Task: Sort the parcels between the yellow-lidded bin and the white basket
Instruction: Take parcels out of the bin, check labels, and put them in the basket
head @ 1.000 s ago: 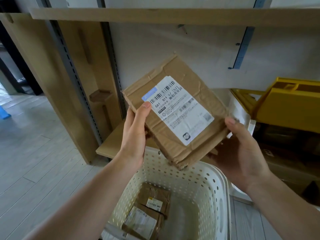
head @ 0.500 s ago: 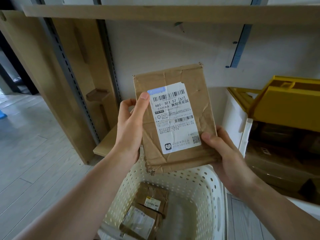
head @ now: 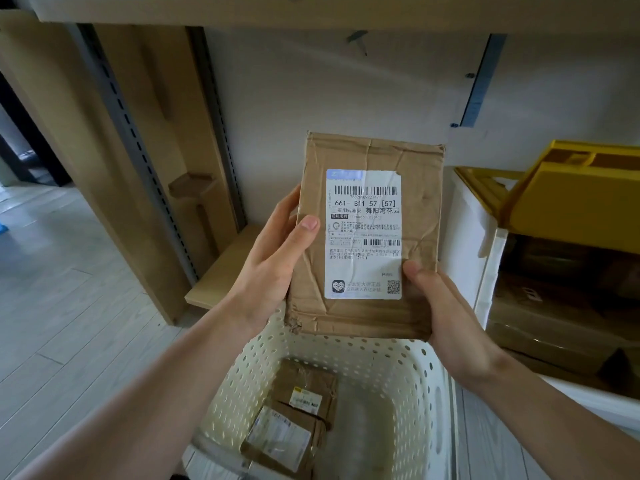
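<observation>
Both hands are holding a crumpled cardboard parcel [head: 369,237] upright above the white perforated basket [head: 408,382].

The left hand [head: 273,261] is pinching its left edge, thumb on the front; the right hand [head: 446,313] is clamping the lower right corner. Misreading the shipping label [head: 363,233] could be sending it wrongly: the basket is directly below, the yellow-lidded bin [head: 568,199] standing open at right.

Parcel sorting/storage room: slotted metal shelf uprights [head: 138,140] with wood shelves [head: 221,268] on a white wall, labelled cardboard parcels [head: 369,233], white basket [head: 408,393], yellow-lidded bin [head: 568,195], grey plank floor [head: 69,306].
</observation>
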`<state>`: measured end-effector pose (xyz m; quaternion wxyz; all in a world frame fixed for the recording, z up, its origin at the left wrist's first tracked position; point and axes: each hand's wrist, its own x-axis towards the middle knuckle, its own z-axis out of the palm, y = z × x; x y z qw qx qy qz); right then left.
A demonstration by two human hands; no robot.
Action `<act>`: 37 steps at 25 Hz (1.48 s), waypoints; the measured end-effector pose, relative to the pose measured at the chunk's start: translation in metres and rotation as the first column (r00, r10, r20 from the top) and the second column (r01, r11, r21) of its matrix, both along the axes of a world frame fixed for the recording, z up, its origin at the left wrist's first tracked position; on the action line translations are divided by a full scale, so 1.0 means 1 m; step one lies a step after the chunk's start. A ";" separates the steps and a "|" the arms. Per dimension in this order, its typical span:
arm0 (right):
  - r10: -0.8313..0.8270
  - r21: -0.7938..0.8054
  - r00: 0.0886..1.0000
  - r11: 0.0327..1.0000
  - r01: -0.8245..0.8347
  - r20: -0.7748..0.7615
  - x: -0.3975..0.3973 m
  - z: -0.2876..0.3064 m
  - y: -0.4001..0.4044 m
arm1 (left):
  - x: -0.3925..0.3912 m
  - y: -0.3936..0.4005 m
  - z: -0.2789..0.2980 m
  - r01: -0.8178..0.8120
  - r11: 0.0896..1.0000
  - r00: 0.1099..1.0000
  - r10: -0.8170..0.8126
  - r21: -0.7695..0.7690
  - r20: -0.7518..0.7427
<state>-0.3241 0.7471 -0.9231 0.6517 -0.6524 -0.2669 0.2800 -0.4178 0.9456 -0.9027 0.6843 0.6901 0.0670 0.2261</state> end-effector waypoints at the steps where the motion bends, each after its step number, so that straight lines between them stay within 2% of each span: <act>1: -0.006 -0.005 1.000 1.000 0.006 0.005 -0.001 0.000 0.002 | 0.001 0.001 -0.001 -0.007 1.000 1.000 0.007 -0.005 -0.001; 10: -0.073 -0.115 0.997 0.991 0.071 -0.017 -0.004 -0.004 0.002 | 0.001 -0.005 -0.012 -0.016 0.999 0.998 0.017 0.028 -0.057; 20: -0.067 -0.304 0.997 0.951 0.054 -0.032 -0.018 -0.033 -0.013 | -0.012 0.002 -0.049 0.145 0.989 0.959 -0.143 -0.011 -0.245; 24: 0.006 -0.412 0.998 0.911 -0.030 -0.057 -0.026 -0.050 -0.020 | -0.021 -0.008 -0.067 0.224 0.974 0.902 -0.196 0.029 -0.385; 31: 0.034 -0.650 0.999 0.760 -0.018 0.013 -0.024 -0.089 -0.027 | -0.020 -0.027 -0.131 0.073 0.991 0.813 -0.123 -0.110 -0.570; 34: 0.038 -0.720 0.999 0.693 -0.012 0.020 -0.026 -0.111 -0.028 | -0.014 -0.032 -0.159 0.039 0.996 0.729 -0.081 -0.077 -0.679; 37: -0.003 -0.774 0.999 0.633 -0.038 -0.051 -0.029 -0.125 -0.025 | -0.008 -0.037 -0.179 0.059 0.997 0.635 -0.079 -0.054 -0.769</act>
